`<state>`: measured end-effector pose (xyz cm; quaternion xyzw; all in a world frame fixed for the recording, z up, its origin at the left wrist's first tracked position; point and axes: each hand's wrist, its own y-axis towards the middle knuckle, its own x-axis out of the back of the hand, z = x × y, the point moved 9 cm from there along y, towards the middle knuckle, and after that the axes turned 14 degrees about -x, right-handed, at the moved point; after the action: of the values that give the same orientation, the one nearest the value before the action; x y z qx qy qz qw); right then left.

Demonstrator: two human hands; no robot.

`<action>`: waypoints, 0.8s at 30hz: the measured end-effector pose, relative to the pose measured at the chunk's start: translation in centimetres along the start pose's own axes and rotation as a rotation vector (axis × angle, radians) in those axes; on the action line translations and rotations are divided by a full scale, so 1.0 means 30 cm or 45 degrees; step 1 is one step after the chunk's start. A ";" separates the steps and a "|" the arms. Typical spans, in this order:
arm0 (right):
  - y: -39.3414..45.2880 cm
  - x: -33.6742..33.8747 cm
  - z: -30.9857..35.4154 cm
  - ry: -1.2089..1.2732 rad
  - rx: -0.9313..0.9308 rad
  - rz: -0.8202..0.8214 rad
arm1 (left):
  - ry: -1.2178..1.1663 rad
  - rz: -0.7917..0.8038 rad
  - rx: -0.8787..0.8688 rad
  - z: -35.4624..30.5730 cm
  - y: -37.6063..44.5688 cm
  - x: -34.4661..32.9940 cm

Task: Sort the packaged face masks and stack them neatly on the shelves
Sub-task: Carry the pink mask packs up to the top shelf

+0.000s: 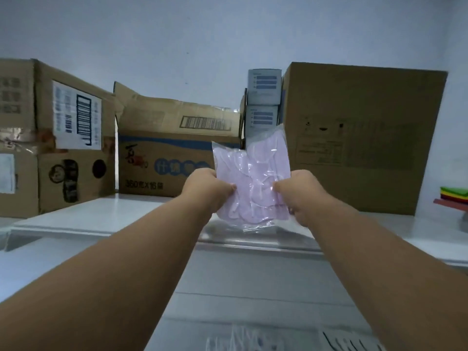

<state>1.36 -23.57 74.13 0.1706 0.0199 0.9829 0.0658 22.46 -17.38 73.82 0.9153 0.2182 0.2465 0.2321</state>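
Note:
A clear plastic packet of pale purple face masks (pixel 255 178) is held upright in the air above the white top shelf (pixel 83 219). My left hand (pixel 207 188) pinches the packet's left edge. My right hand (pixel 298 193) grips its right edge lower down. Both arms reach forward from the bottom of the view. More packaged masks (pixel 240 338) show blurred at the bottom edge, on a lower surface.
Cardboard boxes line the back of the shelf: a taped one (pixel 55 138) at left, an open blue-printed one (pixel 174 153) in the middle, a tall plain one (pixel 359 138) at right. Two small white-blue boxes (pixel 263 105) are stacked between them. Coloured sheets (pixel 454 196) lie far right.

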 end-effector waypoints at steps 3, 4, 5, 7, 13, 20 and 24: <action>0.109 -0.060 -0.018 -0.335 -0.060 0.158 | 0.376 0.108 -0.023 0.045 0.104 -0.069; 0.131 -0.074 -0.018 -0.528 -0.047 0.169 | 0.528 0.165 -0.019 0.056 0.121 -0.086; 0.139 -0.089 -0.018 -0.774 -0.018 0.182 | 0.664 0.246 -0.006 0.067 0.131 -0.106; 0.117 -0.115 -0.021 -1.280 0.055 0.218 | 0.850 0.395 0.024 0.091 0.132 -0.138; 0.079 -0.107 0.023 -1.625 0.190 0.137 | 1.142 0.340 -0.164 0.048 0.133 -0.144; -0.034 -0.139 0.075 -1.544 0.255 0.126 | 1.017 0.266 -0.468 -0.040 0.045 -0.082; -0.136 -0.132 0.133 -1.392 0.375 -0.114 | 0.927 0.191 -0.586 -0.079 -0.085 0.056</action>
<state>6.90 -20.00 76.33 0.6610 0.1269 0.7348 0.0837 21.75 -13.73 74.89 0.7065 0.1580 0.6115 0.3193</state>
